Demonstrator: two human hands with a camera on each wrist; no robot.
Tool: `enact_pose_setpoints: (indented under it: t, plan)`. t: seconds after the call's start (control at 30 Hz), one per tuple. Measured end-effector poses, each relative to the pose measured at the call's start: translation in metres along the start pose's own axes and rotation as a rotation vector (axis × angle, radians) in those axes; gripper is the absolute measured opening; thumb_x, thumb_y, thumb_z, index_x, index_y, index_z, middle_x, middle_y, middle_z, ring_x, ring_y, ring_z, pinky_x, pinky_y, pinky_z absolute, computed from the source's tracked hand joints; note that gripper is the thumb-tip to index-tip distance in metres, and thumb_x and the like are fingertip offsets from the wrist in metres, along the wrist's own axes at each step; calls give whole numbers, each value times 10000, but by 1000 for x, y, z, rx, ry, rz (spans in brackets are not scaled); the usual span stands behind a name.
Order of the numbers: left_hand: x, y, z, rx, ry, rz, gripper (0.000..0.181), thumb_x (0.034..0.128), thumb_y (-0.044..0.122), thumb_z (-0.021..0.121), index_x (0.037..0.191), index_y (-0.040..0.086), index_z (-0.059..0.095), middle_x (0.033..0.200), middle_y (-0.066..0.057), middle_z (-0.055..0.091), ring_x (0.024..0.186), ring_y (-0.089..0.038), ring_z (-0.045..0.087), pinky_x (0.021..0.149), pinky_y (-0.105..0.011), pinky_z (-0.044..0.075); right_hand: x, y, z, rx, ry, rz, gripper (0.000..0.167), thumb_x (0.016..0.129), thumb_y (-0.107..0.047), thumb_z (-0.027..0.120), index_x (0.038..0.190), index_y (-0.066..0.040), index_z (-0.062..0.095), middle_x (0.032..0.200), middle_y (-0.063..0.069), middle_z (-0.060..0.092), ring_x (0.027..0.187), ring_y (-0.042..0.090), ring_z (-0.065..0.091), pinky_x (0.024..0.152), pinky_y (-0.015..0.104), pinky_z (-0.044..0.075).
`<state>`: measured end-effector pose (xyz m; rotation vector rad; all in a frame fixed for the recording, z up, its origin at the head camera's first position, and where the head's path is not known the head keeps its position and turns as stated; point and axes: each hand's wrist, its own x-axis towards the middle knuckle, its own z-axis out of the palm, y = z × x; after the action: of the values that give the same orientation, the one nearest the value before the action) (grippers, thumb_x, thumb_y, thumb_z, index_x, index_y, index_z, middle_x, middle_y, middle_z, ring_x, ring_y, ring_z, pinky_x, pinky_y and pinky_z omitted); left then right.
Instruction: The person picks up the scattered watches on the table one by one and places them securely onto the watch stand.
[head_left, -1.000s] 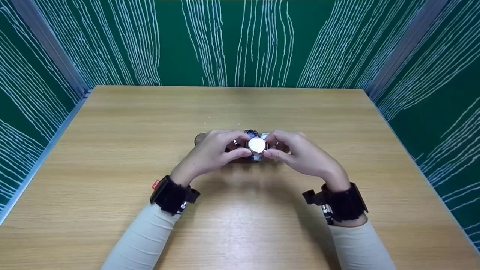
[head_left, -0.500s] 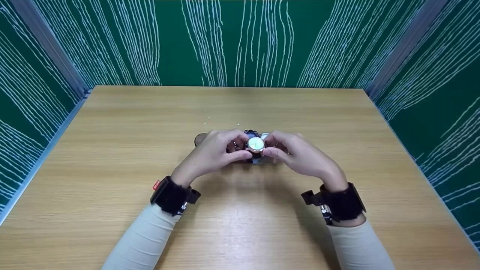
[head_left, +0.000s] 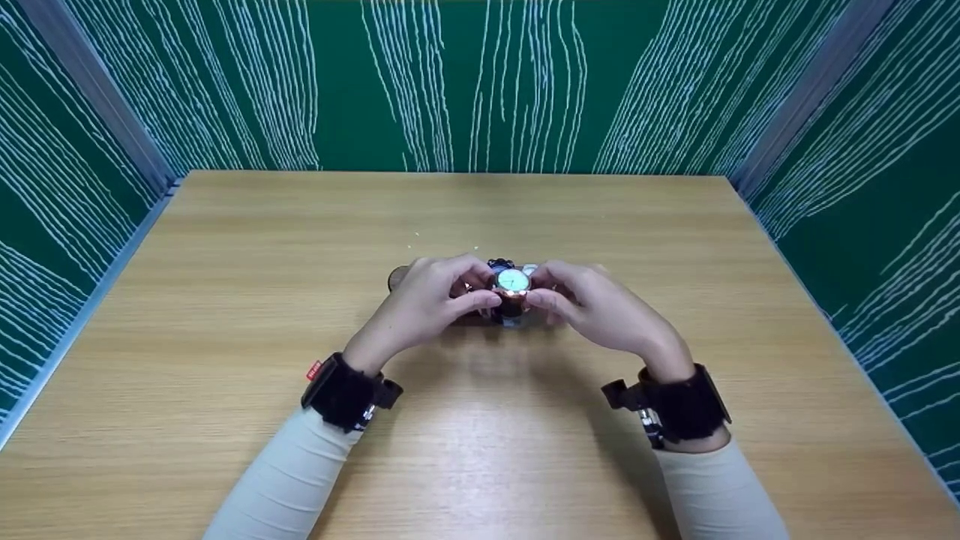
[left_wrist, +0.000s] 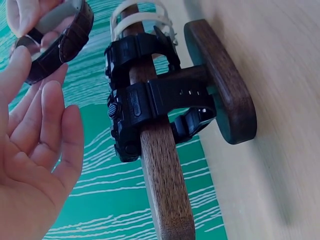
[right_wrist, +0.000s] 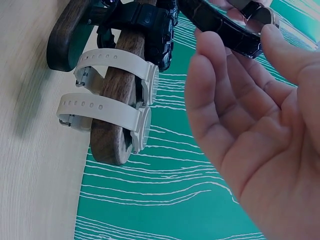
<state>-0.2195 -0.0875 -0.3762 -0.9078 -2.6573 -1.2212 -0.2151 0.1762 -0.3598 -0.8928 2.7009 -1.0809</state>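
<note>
A wristwatch (head_left: 513, 280) with a pale round dial and a dark leather strap is held between both hands, dial toward the head camera. My left hand (head_left: 427, 298) pinches the left side of its case with thumb and fingers. On the opposite side my right hand (head_left: 596, 304) pinches it the same way. In the left wrist view the dark strap (left_wrist: 75, 42) hangs in a closed loop. Just beyond the hands is a dark wooden watch stand (left_wrist: 165, 180), mostly hidden in the head view. Two black watches (left_wrist: 135, 107) and two white watches (right_wrist: 112, 112) hang on its bar.
The stand's foot (left_wrist: 225, 80) rests on the wooden table (head_left: 480, 450). Tiny white specks (head_left: 417, 234) lie behind the stand. Green walls (head_left: 495, 90) with white wavy lines enclose the table at the back and sides.
The held watch has tilted and risen slightly in the head view; glare has left its dial, and more dark strap shows below it. Both hands keep their grip, almost unmoved.
</note>
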Motion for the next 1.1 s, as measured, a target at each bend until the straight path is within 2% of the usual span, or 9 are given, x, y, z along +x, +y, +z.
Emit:
enact_pose_setpoints:
  t: [0.13,0.37,0.53,0.73,0.93,1.1]
  plan:
    - [0,-1,0,-13,-9,16,247,989,318,754,1146,127,747,1067,2,803,992,-122,746,892,-406,592,0,0,-1,-10,2,-1,205,1079,-254,636,1186,-89,695,984,15,739,783,146,695,740,365,587]
    - [0,-3,1,-6,-39,55,257,1027,315,715,1172,102,719,1062,-24,793,988,-166,745,869,-362,585,-1,1,-2,-23,9,-19,185,1075,-240,643,1177,-99,706,970,7,744,741,136,694,713,344,578]
    - [0,-3,1,-22,-62,62,260,1046,318,693,1183,97,701,1068,-32,772,971,-179,732,857,-377,597,-1,2,-3,-33,4,-22,194,1073,-254,644,1184,-110,709,987,8,751,743,129,691,719,352,572]
    - [0,-2,0,-14,-61,63,259,1044,311,694,1185,94,708,1074,-42,776,984,-180,735,878,-407,597,-1,1,-2,-32,1,-22,204,1075,-268,641,1191,-114,709,1014,12,752,761,128,694,725,353,580]
    - [0,-1,0,0,-61,62,258,1041,309,697,1193,102,719,1079,-31,791,997,-150,744,885,-345,588,-1,0,-3,-45,-1,-22,202,1080,-268,636,1202,-123,706,1037,2,750,768,126,704,738,354,591]
    - [0,0,-2,30,-60,74,243,1041,318,699,1157,106,724,1048,-17,791,968,-140,740,884,-343,584,-1,-1,-4,-40,-1,-24,205,1080,-267,635,1203,-120,707,1043,0,748,766,129,704,741,353,592]
